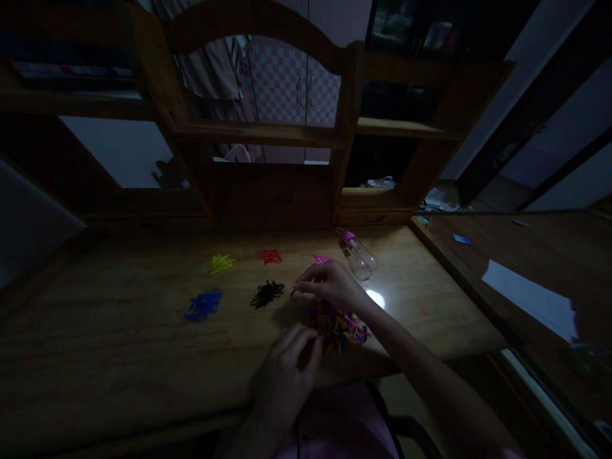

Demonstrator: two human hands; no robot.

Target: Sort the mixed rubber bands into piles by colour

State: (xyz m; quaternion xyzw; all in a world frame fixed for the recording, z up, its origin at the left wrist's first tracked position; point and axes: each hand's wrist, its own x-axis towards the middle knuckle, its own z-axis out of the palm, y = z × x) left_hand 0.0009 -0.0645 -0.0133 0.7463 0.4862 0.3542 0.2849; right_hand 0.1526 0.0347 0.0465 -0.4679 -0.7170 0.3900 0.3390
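Note:
My right hand is closed in a pinch on a small black strip, which looks like a thin band, just right of the black pile. Under my right wrist lies a mixed pile of pink, yellow, blue and black strips. At that pile's left edge, my left hand has thumb and fingers drawn together; what they hold, if anything, cannot be made out. Single-colour piles lie around: blue, yellow, red, and pink, partly behind my right hand.
A clear bottle with a pink cap lies on the wooden desk, behind my right hand. Wooden shelving rises along the back edge. To the right, a lower surface bears white paper and a blue card. The light is dim.

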